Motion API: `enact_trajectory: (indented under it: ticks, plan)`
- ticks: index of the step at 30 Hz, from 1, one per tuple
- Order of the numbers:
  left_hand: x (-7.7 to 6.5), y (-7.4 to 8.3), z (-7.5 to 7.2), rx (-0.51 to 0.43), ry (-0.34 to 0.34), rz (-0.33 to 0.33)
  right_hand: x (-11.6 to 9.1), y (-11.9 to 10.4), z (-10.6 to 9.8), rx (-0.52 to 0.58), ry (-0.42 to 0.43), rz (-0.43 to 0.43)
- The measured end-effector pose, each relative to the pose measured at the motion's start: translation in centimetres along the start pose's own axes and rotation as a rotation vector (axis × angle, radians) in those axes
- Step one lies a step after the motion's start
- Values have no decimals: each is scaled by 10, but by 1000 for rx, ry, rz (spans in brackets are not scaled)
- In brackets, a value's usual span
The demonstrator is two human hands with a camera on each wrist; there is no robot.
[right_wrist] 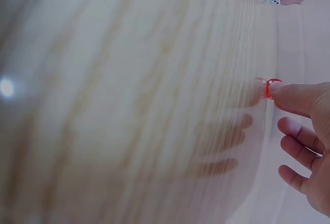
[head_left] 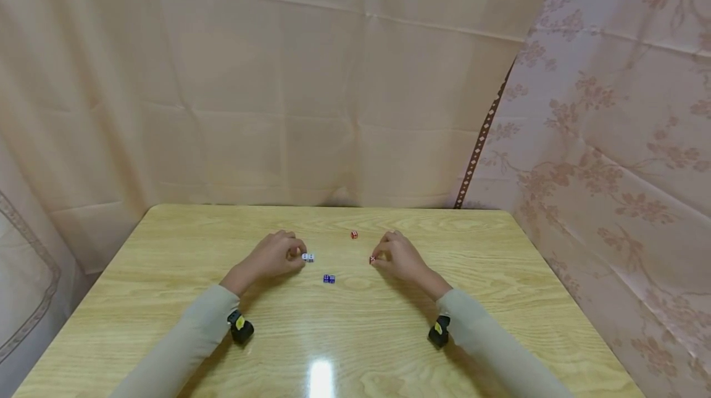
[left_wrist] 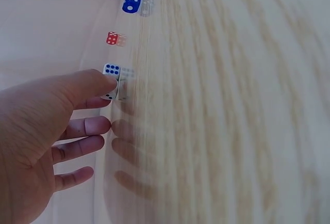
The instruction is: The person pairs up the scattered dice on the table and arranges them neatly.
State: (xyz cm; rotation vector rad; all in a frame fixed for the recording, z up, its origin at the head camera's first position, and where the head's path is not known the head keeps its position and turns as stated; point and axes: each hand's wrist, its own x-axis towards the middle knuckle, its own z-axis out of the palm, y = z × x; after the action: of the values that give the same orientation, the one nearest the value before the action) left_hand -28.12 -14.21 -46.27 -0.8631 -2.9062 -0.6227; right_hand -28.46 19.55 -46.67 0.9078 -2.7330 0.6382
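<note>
My left hand (head_left: 273, 254) pinches a white die (head_left: 305, 257) between thumb and fingertips, at table level. A second white die (head_left: 311, 258) sits right against it on the right; blue pips show on a white die (left_wrist: 112, 69) in the left wrist view. Across from it, my right hand (head_left: 404, 257) pinches a red die (head_left: 372, 260), partly covered by the thumb in the right wrist view. Two blue dice (head_left: 329, 279) lie side by side, nearer to me and between the hands. Another red die (head_left: 354, 234) lies alone farther back.
The dice are on a light wood-grain table (head_left: 344, 336), whose far edge meets a beige curtain (head_left: 311, 89). A floral curtain (head_left: 622, 157) hangs along the right side. Black wrist cameras are strapped to both sleeves.
</note>
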Motion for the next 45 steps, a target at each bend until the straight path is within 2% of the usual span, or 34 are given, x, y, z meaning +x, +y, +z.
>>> enact_trajectory:
  ticks: [7,13,17,22,28,37,45]
  plan:
    - [1,4,-4,-28,-4,5,-2,1,0,-5,-5,12]
    - [8,10,-10,-35,13,16,-3,1,-2,1,-3,11]
    - [16,13,-10,6,37,6,-3,2,-1,5,0,24]
    - [28,20,-9,70,93,33,-3,4,1,4,5,21]
    - [42,27,-6,97,136,52,-3,3,-1,14,-7,27]
    - [60,39,-6,97,122,53,-3,4,0,14,-3,25]
    - [74,47,3,102,114,68,-4,2,0,27,8,19]
